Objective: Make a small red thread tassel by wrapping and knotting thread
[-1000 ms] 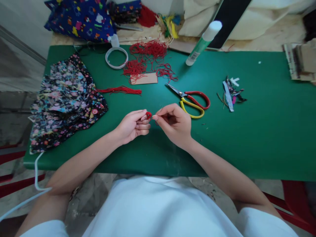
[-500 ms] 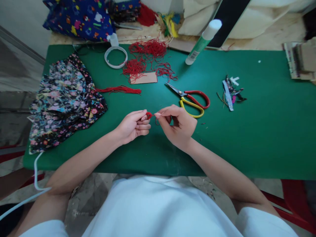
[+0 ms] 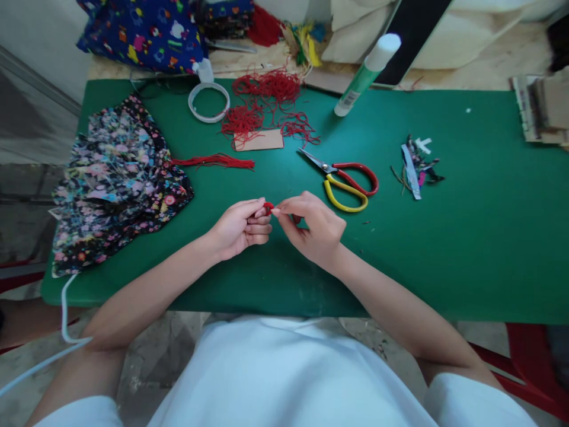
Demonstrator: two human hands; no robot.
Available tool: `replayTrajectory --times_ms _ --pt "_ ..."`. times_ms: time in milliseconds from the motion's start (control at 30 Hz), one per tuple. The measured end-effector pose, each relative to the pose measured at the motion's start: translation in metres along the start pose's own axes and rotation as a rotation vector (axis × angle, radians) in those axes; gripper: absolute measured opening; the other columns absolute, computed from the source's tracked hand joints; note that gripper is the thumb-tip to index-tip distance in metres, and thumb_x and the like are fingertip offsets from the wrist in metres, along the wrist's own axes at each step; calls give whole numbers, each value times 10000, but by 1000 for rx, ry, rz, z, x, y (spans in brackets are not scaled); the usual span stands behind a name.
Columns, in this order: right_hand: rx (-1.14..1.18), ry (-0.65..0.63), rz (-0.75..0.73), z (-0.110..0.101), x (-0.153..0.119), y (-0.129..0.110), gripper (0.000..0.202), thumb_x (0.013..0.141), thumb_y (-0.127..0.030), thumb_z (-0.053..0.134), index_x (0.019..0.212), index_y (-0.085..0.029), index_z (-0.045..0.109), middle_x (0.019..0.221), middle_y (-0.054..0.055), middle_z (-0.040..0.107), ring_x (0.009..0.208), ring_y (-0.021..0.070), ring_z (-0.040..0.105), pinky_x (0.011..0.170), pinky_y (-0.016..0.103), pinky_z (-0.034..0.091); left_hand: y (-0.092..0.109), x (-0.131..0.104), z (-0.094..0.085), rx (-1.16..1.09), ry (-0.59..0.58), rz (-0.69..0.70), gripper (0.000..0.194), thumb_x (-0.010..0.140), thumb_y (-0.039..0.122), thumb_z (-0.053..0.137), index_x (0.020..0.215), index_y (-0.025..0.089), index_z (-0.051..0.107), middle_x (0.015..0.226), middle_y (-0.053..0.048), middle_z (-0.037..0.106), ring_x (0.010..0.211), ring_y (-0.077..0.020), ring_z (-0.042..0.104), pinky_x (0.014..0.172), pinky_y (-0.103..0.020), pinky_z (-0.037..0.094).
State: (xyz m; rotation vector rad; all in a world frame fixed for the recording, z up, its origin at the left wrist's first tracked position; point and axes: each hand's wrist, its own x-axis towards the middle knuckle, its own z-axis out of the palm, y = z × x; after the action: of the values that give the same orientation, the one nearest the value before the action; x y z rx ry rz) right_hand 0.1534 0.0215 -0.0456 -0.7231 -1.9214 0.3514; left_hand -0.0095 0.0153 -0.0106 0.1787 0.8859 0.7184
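My left hand [image 3: 243, 229] is closed around a small bundle of red thread [image 3: 268, 206], of which only a bit shows past the thumb and forefinger. Thumb and forefinger of my right hand [image 3: 310, 228] pinch right at that red tip, close against the left fingers; what they grip appears to be a thread, mostly covered. To the right and beyond lie scissors [image 3: 329, 168] with one red and one yellow handle. A red tassel [image 3: 217, 161] rests behind my left hand, its end at a flowered cloth [image 3: 120, 184].
Tangled red thread [image 3: 271, 86] lies at the back beside a small cardboard piece [image 3: 258, 140] and a tape ring [image 3: 208, 102]. A glue stick [image 3: 367, 74] stands upright. Fabric scraps [image 3: 415, 166] lie to the right. A white cable [image 3: 65, 314] hangs over the left edge.
My right hand has moved left, closing the gap to my left hand. The loose strand that showed between them is now hidden. My left hand has stayed in place.
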Motion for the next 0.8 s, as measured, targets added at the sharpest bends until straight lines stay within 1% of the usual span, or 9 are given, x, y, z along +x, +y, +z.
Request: replayTrajectory --times_ms 200,333,467,600,667,700,767,800 --pt "0 -52 -82 3 -2 4 130 908 -130 608 966 -234 556 830 33 685 709 145 618 622 294 516 1 0 -1 -6 1 15 454 1001 211 387 553 142 411 527 76 277 372 -19 221 358 -120 250" --pt "-9 -100 -69 2 -1 2 128 914 -128 582 963 -242 554 838 30 683 721 151 617 660 301 522 1 -1 -1 8 -2 15 449 996 219 402 553 147 399 529 82 255 377 -20 213 364 -117 254" --pt "-11 -93 3 3 -2 2 123 916 -122 580 947 -237 547 829 22 685 702 135 613 649 281 507 1 -2 0 58 -28 42 429 985 208 405 560 148 408 520 84 251 374 -21 202 365 -116 247" --pt "-20 -65 65 0 -1 1 124 893 -172 642 941 -229 542 832 15 678 639 116 574 602 261 488 1 -3 1 100 -66 71 410 973 187 398 565 149 412 511 83 250 377 -23 189 368 -117 241" --pt "19 -101 135 -3 0 -1 136 886 -209 650 977 -222 549 854 19 674 639 114 578 601 256 492 1 -4 0 116 -98 71 400 968 193 406 570 152 406 515 84 244 382 -24 181 370 -118 246" --pt "52 -130 179 -4 1 -1 127 895 -210 625 998 -217 551 869 25 672 654 116 589 611 257 498 2 -4 0 123 -118 67 395 965 199 413 573 155 403 519 86 238 385 -25 178 371 -118 249" --pt "123 -186 255 -7 2 -2 116 919 -168 529 1026 -205 554 892 34 669 694 120 610 642 260 509 2 -5 -1 135 -161 51 388 960 209 426 576 159 398 524 88 220 392 -28 178 374 -119 254" --pt "152 -207 276 -7 2 -3 144 923 -136 481 1028 -200 557 897 36 669 710 119 615 657 261 510 2 -6 -1 139 -179 44 385 958 212 431 578 160 396 526 89 213 395 -29 179 375 -119 256"
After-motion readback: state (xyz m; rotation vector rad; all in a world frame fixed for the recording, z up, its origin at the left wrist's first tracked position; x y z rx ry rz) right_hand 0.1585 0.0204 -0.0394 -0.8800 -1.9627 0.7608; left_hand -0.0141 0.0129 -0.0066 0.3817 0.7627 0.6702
